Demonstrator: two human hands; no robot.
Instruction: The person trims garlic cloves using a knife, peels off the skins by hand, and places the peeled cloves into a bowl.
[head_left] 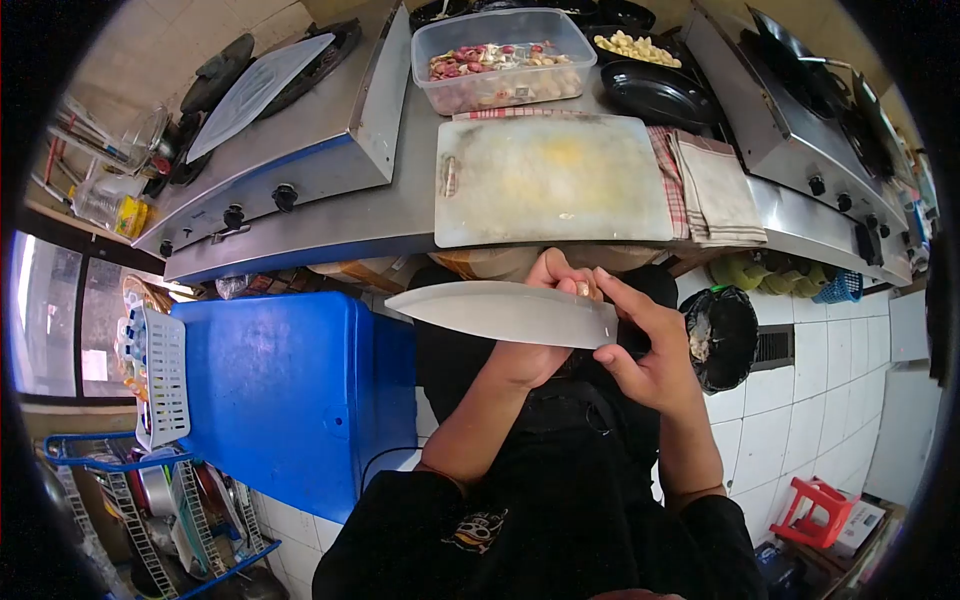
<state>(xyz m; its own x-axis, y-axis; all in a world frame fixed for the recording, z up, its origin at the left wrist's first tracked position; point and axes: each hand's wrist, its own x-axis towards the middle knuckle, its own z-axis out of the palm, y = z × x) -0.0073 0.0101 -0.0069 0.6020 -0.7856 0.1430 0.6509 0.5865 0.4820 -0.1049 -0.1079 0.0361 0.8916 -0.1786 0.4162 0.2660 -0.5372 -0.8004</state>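
My right hand [655,345] grips a wide-bladed kitchen knife [490,312], its handle hidden in the palm. The blade lies flat and points left, in front of my left hand [553,275]. Closed fingers of the left hand show above the blade, pinching a small pale piece that looks like a garlic clove [583,288]; most of it is covered. Beyond both hands, a worn white cutting board [600,205] lies on the counter. Behind it stands a clear plastic container [505,97] of shallots and garlic.
A black dish of peeled cloves [632,46] and a black oval plate [658,95] are at the back right. A folded cloth [715,190] lies beside the board. Stoves [290,150] flank the counter. A blue box [265,390] stands left, a lined bin [722,335] right.
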